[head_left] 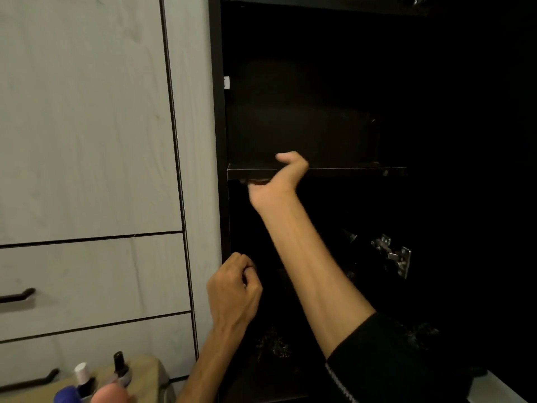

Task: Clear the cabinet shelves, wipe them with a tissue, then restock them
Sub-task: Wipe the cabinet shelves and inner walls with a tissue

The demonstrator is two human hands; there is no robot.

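- Cabinet (pixel 220 117) stands open and dark inside; the upper shelf (pixel 343 171) shows nothing on it, and the compartment below reads as black, so little can be said of what lies there.
- Right hand (pixel 276 181) reaches up to the shelf's front edge near its left end, thumb over the top, fingers tucked under the board.
- Something reddish-brown shows just under the edge at the fingers; it may be a tissue or only the fingertips, and the view is too dim to tell.
- Its grip is curled round the shelf edge, as far as the picture shows.
- Left hand (pixel 234 289) hangs lower by the cabinet's left wall, fingers curled in with thumb against them; whether it pinches something small I cannot tell.
- Bottles (pixel 101 376) stand on a pale worktop (pixel 145 370) at lower left, outside the cabinet, beside the drawers (pixel 87 274).
- Step, as I judge it: the shelves look cleared, with the goods parked on the worktop, so the wiping stage is in hand or just ending at this edge.
- Next move calls for running the hand along the edge and underside to the right, then seeing to the lower shelf before any bottle goes back.
- Hinge (pixel 392 254) on the right wall juts inward; a sweep that way should steer round it.
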